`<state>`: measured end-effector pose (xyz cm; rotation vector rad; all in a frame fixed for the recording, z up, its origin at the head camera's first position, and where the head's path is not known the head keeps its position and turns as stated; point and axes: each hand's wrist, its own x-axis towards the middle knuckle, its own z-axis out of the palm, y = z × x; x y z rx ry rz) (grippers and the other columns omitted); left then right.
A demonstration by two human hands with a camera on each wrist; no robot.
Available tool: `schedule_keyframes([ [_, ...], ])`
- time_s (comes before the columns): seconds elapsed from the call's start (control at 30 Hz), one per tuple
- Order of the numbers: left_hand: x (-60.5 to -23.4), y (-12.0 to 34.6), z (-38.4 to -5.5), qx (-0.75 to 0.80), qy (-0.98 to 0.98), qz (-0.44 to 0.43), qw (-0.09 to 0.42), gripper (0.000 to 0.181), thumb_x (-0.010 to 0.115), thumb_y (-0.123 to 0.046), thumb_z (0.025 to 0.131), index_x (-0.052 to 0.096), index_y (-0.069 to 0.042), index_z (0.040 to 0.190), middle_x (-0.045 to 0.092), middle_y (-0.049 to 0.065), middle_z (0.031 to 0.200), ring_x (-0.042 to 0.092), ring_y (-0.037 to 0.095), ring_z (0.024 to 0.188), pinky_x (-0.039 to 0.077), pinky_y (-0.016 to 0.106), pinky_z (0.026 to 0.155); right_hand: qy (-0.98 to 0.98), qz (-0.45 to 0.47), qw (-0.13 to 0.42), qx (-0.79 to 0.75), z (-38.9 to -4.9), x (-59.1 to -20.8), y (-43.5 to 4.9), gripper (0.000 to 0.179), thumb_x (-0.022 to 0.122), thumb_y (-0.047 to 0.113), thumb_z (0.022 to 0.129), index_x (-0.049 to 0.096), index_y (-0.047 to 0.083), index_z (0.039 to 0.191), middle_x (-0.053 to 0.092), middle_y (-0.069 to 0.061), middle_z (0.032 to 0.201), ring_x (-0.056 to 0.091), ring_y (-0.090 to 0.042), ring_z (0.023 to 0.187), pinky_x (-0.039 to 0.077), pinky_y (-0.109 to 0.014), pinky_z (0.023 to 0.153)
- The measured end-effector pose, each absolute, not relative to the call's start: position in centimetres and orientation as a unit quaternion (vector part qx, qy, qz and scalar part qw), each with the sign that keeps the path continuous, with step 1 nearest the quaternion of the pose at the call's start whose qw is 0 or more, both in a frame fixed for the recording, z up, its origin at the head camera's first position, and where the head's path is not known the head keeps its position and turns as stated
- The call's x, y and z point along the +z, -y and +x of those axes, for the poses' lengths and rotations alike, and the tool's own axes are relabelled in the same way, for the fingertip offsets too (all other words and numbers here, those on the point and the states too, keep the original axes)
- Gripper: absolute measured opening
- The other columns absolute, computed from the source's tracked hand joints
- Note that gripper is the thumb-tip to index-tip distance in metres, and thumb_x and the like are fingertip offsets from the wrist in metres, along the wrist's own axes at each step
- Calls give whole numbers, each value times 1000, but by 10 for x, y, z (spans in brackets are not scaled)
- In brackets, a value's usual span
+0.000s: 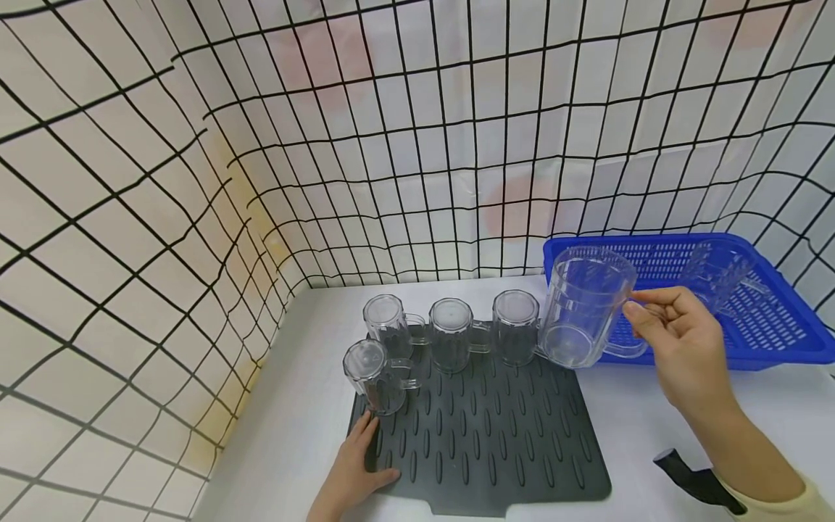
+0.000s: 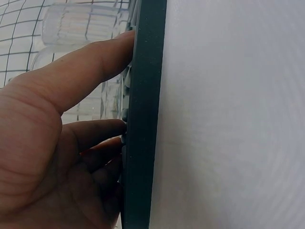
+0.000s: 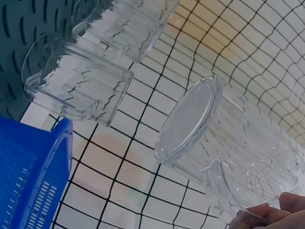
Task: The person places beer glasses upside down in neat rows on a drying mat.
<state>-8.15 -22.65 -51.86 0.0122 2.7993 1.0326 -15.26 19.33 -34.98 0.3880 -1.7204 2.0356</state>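
Observation:
My right hand (image 1: 685,348) pinches the handle of a clear mug (image 1: 583,308), holding it in the air between the mat and the basket. This mug's mouth faces up, and its base shows as a thick oval in the right wrist view. Several more clear mugs (image 1: 450,333) stand upside down along the back and left of a dark grey ribbed drying mat (image 1: 496,449). My left hand (image 1: 355,464) rests on the mat's left edge, thumb and fingertips touching it beside the nearest mug (image 1: 375,377). In the left wrist view, its fingers (image 2: 95,133) lie against the mat's edge.
A blue slotted plastic basket (image 1: 691,355) stands at the back right, with another clear mug (image 1: 714,272) inside. Black wire grid panels (image 1: 424,145) rise behind and at the left. The table (image 1: 274,435) is white. A black strap (image 1: 698,482) sits at my right wrist.

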Motion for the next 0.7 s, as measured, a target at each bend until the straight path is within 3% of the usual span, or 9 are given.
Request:
schedule_keyframes([
  [0.7, -516, 227, -81, 348, -934, 7, 77, 96, 86, -34, 73, 37, 6, 145, 24, 26, 155, 26, 53, 137, 28, 67, 105, 601, 190, 154, 760, -144, -363, -156, 22, 50, -16, 93, 59, 0, 105, 62, -4, 86, 54, -11, 77, 48, -16, 67],
])
